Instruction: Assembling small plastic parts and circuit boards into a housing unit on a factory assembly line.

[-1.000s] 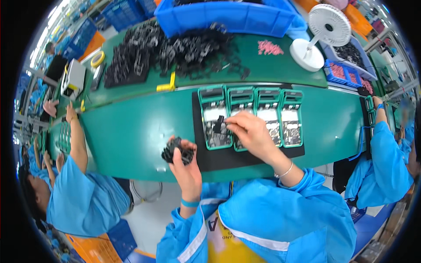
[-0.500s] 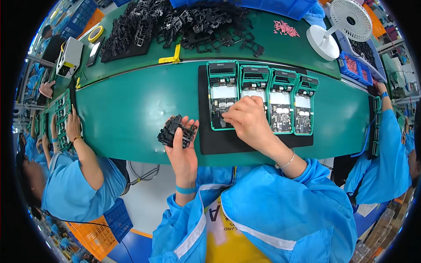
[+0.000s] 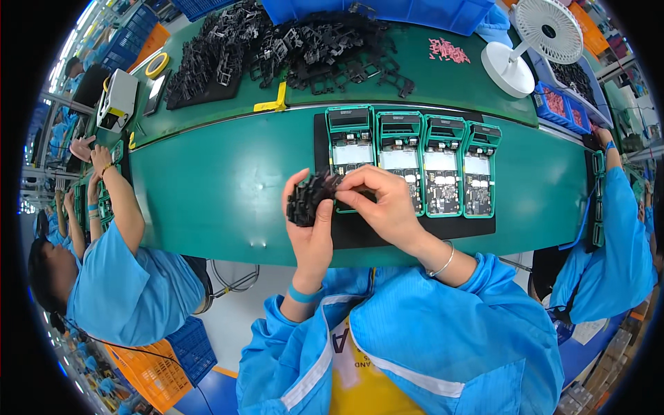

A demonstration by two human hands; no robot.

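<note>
A clump of black plastic brackets [image 3: 303, 206] rests in my left hand [image 3: 311, 242], with the thumb across its near side and the fingers behind. My right hand [image 3: 382, 202] pinches at the clump's right edge, on a black bracket partly hidden by the fingertips and blurred. Just beyond the hands, several green-framed device housings [image 3: 443, 159] with exposed circuit boards stand in a row on a black mat [image 3: 456, 227]. The leftmost housing [image 3: 351, 152] is partly covered by my hands and the clump.
Heaps of black brackets [image 3: 325, 52] lie at the back of the green table [image 3: 207, 180]. Pink small parts [image 3: 448, 50], a white fan [image 3: 512, 69], a yellow bracket [image 3: 273, 102] and a tape roll [image 3: 158, 65] are there too. Co-workers [image 3: 131, 290] sit on both sides.
My right hand has left the leftmost housing and come back to the clump. My left hand has moved right and up with the clump, so the two hands now meet.
</note>
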